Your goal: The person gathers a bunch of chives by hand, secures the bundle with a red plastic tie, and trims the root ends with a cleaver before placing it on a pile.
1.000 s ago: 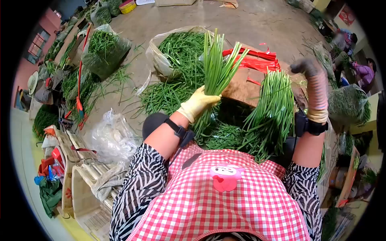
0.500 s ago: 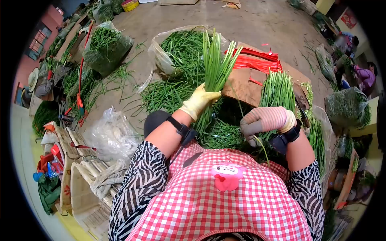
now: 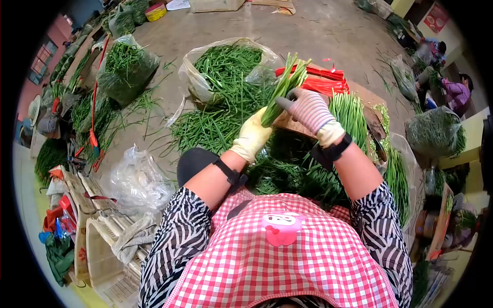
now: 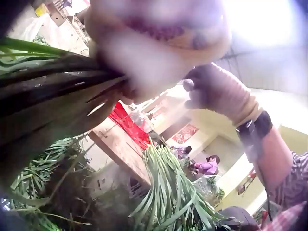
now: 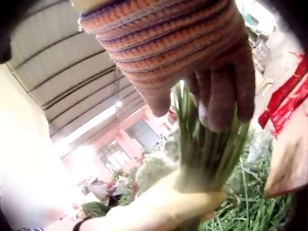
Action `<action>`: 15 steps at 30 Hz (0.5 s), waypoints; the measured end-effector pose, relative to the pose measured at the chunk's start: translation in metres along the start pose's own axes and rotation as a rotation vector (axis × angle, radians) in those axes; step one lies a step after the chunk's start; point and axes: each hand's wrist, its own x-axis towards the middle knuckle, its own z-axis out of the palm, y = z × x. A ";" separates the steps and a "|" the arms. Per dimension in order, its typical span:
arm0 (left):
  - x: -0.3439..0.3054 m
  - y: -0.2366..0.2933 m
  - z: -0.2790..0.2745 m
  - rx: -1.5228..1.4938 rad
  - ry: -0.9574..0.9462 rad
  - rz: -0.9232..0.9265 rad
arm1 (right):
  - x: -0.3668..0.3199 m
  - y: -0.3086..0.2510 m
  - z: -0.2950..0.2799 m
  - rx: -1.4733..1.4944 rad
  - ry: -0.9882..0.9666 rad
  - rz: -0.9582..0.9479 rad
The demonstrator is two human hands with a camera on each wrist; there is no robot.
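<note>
My left hand (image 3: 253, 134), in a pale yellow glove, grips a bunch of garlic chives (image 3: 289, 82) round its middle, pale stalk ends tilted up and right. My right hand (image 3: 310, 110), in a striped glove with grey fingers, is just above it at the stalks. In the right wrist view its fingers (image 5: 222, 103) reach down over the stalks (image 5: 187, 115), with the thumb apart on the other side. The left wrist view has the dark leaves (image 4: 53, 96) trailing from my left hand. Another pile of chives (image 3: 349, 115) lies to the right.
Red strips (image 3: 321, 82) lie on a brown board (image 3: 367, 92) ahead of me. An open plastic bag (image 3: 187, 72) of greens stands beyond my left hand, with loose greens (image 3: 208, 128) spilling below. Crumpled clear plastic (image 3: 138, 177) and a pale crate (image 3: 110, 262) are at my left.
My right hand swung from the far right down towards my lap with a thin stalk, then up to the bunch; that stalk no longer shows. The bunch now leans further right.
</note>
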 end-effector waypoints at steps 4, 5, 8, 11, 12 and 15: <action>-0.001 0.002 -0.005 0.103 -0.009 -0.006 | 0.014 0.034 0.016 0.480 0.036 0.103; 0.000 -0.002 -0.005 0.085 -0.028 -0.017 | 0.013 0.039 0.015 0.680 0.006 0.150; -0.002 0.003 -0.010 0.093 -0.081 -0.072 | 0.019 0.052 -0.009 1.315 -0.013 0.219; -0.002 -0.004 -0.009 -0.084 -0.177 -0.098 | 0.024 0.098 -0.042 1.900 -0.316 -0.227; -0.002 -0.006 -0.009 -0.153 -0.188 -0.106 | 0.015 0.109 -0.057 1.821 -0.186 -0.388; -0.001 -0.009 -0.010 -0.357 -0.221 -0.132 | -0.019 0.088 -0.108 1.745 0.167 -0.185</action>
